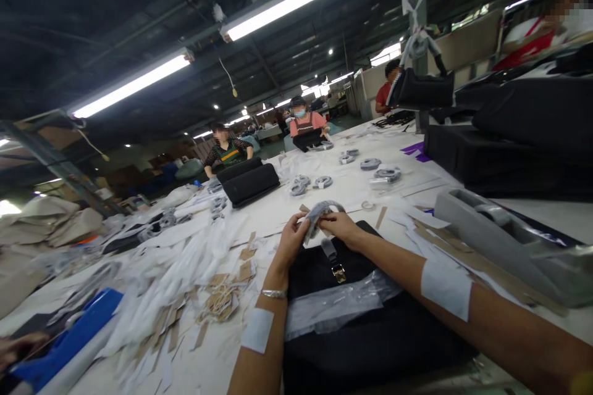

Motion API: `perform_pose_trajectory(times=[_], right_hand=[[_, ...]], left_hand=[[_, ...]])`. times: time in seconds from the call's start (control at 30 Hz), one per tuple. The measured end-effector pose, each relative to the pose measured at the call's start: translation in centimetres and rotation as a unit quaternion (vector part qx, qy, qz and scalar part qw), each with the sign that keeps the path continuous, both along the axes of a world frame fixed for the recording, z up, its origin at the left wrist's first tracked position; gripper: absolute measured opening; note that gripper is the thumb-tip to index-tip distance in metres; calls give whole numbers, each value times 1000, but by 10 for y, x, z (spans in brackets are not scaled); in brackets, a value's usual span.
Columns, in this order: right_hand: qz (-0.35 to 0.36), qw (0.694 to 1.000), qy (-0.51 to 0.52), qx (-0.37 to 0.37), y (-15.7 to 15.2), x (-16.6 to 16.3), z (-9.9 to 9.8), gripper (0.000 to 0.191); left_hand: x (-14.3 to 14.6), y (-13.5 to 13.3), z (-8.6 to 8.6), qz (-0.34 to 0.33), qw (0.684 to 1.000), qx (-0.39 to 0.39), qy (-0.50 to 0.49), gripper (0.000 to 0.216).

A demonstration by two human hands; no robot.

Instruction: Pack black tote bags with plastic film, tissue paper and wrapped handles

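Observation:
A black bag [370, 333] lies on the white table [324, 197] in front of me, with a grey strap and gold buckle [337, 270] on its front. Clear plastic film [333, 305] lies crumpled across it. My left hand [293, 239] and my right hand [340, 225] are both closed on the bag's grey wrapped handle [319, 211], pinching it from either side above the bag. A bracelet sits on my left wrist, and white patches are stuck on both forearms.
Paper strips and brown card scraps [185, 278] litter the table at left. A grey tape dispenser [504, 234] stands right. Black bags [250, 182] and stacks [509, 142] lie farther back, with tape rolls [380, 173] between. Other people work at the far end. A blue object [69, 339] lies near left.

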State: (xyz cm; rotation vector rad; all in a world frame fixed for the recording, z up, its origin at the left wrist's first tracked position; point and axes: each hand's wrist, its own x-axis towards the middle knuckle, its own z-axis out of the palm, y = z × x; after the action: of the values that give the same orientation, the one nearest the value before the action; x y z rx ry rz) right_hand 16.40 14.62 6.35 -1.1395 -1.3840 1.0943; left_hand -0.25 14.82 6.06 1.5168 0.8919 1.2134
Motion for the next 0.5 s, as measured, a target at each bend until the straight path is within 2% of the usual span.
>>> perform_pose_trajectory(times=[0.17,0.3,0.37,0.5], right_hand=[[82,994,59,-39,-16,15,2,26],[151,975,139,-80,-17,19,4,28],[123,975,152,-106,-16,16,1,32],[6,983,139,-123,-17,18,-11,38]], left_hand=[[4,-4,4,2,998,30,53,52],[6,-5,6,1,996,44,73,51],[6,-6,4,-2,994,57,88,49],[6,-5,-2,-7,991,80,104,46]])
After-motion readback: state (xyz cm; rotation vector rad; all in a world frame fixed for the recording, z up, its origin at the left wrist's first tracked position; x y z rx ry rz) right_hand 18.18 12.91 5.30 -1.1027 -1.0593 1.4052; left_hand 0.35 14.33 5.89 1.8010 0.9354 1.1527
